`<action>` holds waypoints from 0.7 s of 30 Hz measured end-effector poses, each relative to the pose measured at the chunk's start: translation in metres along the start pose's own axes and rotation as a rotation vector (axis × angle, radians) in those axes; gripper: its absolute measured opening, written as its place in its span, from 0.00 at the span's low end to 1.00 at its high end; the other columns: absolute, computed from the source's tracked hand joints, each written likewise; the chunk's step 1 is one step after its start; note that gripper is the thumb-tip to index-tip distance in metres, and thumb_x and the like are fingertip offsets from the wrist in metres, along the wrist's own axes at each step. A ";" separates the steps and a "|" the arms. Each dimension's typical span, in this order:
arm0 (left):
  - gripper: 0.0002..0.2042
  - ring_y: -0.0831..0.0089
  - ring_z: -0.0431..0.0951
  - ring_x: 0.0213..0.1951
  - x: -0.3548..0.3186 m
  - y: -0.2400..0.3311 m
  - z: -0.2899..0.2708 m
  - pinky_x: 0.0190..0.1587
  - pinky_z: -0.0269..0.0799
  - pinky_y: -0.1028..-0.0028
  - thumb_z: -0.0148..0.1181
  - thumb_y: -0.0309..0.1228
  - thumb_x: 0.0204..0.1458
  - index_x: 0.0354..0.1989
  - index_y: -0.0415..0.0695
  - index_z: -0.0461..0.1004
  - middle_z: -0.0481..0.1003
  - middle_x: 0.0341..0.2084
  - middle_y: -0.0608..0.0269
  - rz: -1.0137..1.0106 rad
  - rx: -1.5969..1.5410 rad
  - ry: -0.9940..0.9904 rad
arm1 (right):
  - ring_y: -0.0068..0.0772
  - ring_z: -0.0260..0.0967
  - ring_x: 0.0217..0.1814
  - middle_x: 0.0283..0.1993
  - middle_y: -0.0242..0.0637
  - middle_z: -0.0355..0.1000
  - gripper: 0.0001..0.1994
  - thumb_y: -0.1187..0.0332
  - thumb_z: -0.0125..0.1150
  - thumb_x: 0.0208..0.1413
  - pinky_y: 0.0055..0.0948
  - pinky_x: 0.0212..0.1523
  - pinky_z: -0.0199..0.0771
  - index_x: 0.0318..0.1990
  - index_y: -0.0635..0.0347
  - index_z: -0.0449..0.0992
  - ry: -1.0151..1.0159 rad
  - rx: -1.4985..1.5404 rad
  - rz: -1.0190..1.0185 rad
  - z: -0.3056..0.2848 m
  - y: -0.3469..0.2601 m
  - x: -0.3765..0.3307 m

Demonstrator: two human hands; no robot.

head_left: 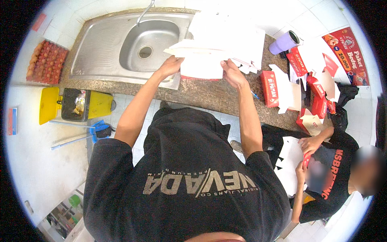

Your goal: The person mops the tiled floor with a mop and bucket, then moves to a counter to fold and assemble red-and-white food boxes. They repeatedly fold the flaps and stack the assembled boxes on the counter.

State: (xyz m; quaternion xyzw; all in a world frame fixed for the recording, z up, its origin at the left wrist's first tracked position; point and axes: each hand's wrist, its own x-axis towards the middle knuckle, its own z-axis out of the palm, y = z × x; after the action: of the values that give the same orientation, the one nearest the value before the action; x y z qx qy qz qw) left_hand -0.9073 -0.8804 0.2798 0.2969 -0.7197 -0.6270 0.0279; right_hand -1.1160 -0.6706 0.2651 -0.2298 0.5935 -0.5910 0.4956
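Between my two hands is a white cardboard box blank (201, 66), held above the counter's front edge just right of the sink. A strip of red shows along its lower edge. My left hand (171, 67) grips the blank at its left side, fingers mostly behind the card. At the right side, my right hand (234, 75) pinches it, the thumb uppermost. Behind it lies a pile of white cardboard sheets (246, 40), washed out by glare.
A steel sink (149, 38) is left of the pile. Red-and-white boxes (271, 88), partly folded, and a purple tumbler (284, 43) stand at right. A co-worker's hands (309, 144) hold another box blank (288, 165). Egg trays (47, 62) and a yellow bin (100, 105) are left.
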 end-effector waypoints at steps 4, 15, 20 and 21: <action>0.23 0.67 0.77 0.51 0.008 -0.012 0.008 0.46 0.79 0.68 0.49 0.37 0.67 0.66 0.39 0.60 0.72 0.54 0.56 0.092 -0.099 0.048 | 0.40 0.63 0.64 0.63 0.51 0.63 0.23 0.67 0.47 0.69 0.40 0.61 0.68 0.66 0.73 0.56 -0.048 -0.011 0.044 -0.006 -0.010 0.000; 0.20 0.71 0.78 0.47 0.032 -0.036 0.007 0.42 0.78 0.70 0.49 0.39 0.66 0.60 0.40 0.69 0.76 0.47 0.54 -0.050 0.186 0.143 | 0.43 0.72 0.54 0.57 0.54 0.71 0.22 0.64 0.41 0.66 0.42 0.52 0.74 0.58 0.76 0.66 0.070 -0.669 0.159 0.010 -0.039 0.024; 0.21 0.57 0.78 0.50 0.015 -0.008 0.017 0.51 0.73 0.63 0.47 0.42 0.65 0.56 0.38 0.71 0.77 0.47 0.44 0.015 0.307 0.233 | 0.53 0.74 0.52 0.51 0.57 0.75 0.18 0.65 0.45 0.61 0.43 0.55 0.72 0.49 0.66 0.76 0.157 -1.049 -0.150 -0.017 0.012 0.072; 0.21 0.51 0.77 0.51 0.013 -0.006 0.020 0.55 0.70 0.60 0.46 0.42 0.64 0.54 0.37 0.73 0.76 0.48 0.42 0.042 0.341 0.279 | 0.53 0.74 0.52 0.50 0.57 0.75 0.17 0.64 0.45 0.61 0.44 0.55 0.72 0.48 0.65 0.77 0.163 -1.144 -0.220 -0.019 0.013 0.075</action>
State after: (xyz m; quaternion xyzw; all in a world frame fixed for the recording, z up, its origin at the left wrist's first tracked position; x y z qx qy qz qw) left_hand -0.9238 -0.8685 0.2655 0.3661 -0.8105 -0.4484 0.0894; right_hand -1.1590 -0.7237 0.2258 -0.4746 0.8270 -0.2406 0.1816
